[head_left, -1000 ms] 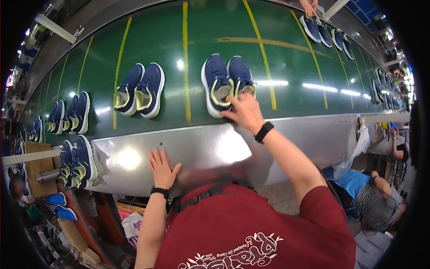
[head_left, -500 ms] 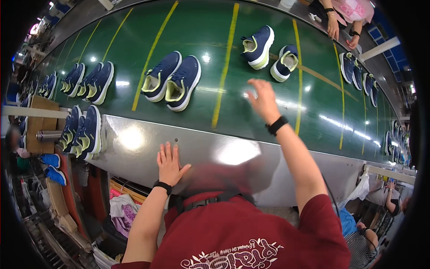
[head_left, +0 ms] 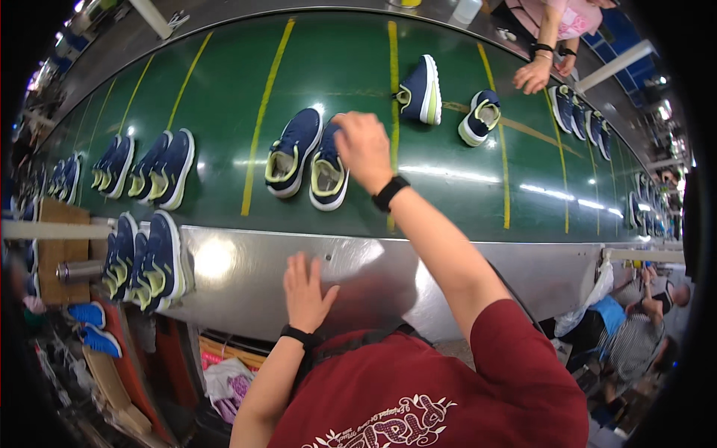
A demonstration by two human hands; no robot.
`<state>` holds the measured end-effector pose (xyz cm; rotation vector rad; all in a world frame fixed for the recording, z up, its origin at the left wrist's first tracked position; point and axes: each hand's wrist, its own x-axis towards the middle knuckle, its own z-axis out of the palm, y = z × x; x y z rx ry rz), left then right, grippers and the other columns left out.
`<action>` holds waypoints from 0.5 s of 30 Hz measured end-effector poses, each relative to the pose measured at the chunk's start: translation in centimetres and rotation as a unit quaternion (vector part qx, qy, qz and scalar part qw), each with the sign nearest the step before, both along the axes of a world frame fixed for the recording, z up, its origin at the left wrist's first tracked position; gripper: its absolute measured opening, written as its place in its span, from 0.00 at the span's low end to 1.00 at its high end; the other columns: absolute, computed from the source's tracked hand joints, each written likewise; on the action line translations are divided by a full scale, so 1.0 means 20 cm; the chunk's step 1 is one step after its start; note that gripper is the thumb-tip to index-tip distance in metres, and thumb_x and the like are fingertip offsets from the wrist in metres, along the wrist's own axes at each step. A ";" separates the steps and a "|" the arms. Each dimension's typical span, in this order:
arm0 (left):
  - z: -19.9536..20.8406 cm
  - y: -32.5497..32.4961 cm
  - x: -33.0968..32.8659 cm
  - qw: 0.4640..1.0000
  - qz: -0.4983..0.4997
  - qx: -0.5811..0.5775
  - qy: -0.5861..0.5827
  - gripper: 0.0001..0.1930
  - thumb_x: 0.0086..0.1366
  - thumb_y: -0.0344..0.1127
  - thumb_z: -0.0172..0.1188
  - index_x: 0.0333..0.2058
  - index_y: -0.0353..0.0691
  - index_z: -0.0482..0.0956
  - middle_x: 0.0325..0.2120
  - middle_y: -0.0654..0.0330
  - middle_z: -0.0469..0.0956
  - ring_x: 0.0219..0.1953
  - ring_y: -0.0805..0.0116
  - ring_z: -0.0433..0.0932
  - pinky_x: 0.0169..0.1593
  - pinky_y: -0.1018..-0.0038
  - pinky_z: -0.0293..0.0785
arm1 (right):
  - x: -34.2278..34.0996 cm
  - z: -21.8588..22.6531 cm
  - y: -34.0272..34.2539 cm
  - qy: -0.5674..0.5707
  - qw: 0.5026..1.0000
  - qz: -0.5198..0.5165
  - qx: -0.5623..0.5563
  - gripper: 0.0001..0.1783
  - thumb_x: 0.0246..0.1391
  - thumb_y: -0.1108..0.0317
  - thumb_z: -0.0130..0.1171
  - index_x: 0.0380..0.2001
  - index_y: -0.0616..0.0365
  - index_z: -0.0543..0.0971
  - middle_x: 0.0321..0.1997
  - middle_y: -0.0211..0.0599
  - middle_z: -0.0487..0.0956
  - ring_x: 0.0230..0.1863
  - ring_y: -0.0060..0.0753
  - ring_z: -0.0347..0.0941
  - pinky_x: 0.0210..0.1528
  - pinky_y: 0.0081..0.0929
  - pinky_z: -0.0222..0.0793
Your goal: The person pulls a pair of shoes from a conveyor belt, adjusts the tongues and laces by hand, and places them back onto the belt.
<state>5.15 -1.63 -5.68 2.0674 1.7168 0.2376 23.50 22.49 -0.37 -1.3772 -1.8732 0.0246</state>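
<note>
In the middle of the green conveyor belt (head_left: pixel 216 97) lies a pair of navy sneakers with lime linings and white soles. My right hand (head_left: pixel 364 149) is at the right sneaker (head_left: pixel 326 175) of that pair, its fingers curled over the toe and outer side, partly covering it. The left sneaker (head_left: pixel 291 153) lies close beside it, untouched. My left hand (head_left: pixel 305 291) rests on the metal ledge (head_left: pixel 388 280) in front of the belt, fingers stretched and holding nothing.
Farther right lie a tilted navy sneaker (head_left: pixel 421 89) and an upright one (head_left: pixel 480 118). More pairs (head_left: pixel 163 170) line the belt on both sides. Several sneakers (head_left: pixel 160 261) stand on the ledge at left. A co-worker's hand (head_left: pixel 532 74) reaches over the belt's far edge.
My right hand has moved left from bare belt onto the right sneaker of the middle pair. My left hand stays on the ledge. The co-worker's hand has reached further over the belt.
</note>
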 end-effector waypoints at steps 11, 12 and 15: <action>-0.09 0.05 -0.12 0.995 -0.028 0.001 0.091 0.35 0.57 0.54 0.57 0.60 0.41 0.62 0.64 0.44 0.51 0.67 0.38 0.44 0.65 0.46 0.42 | 0.99 -0.49 0.50 -0.350 0.919 -0.124 -0.130 0.10 0.39 0.71 0.60 0.30 0.56 0.78 0.62 0.45 0.61 0.52 0.61 0.65 0.53 0.47 0.65; -0.09 0.03 -0.13 0.995 -0.024 0.003 0.100 0.35 0.57 0.54 0.56 0.60 0.41 0.62 0.64 0.44 0.51 0.67 0.39 0.44 0.64 0.46 0.42 | 1.00 -0.46 0.50 -0.314 0.935 -0.129 -0.100 0.16 0.33 0.74 0.62 0.33 0.58 0.76 0.59 0.50 0.63 0.49 0.57 0.67 0.51 0.40 0.68; -0.08 0.03 -0.15 0.995 -0.016 0.004 0.100 0.35 0.57 0.55 0.56 0.59 0.42 0.63 0.64 0.44 0.52 0.66 0.39 0.46 0.64 0.46 0.43 | 1.23 -0.35 0.51 -0.203 0.954 -0.171 -0.136 0.22 0.42 0.65 0.64 0.40 0.62 0.70 0.56 0.61 0.66 0.50 0.58 0.68 0.50 0.46 0.68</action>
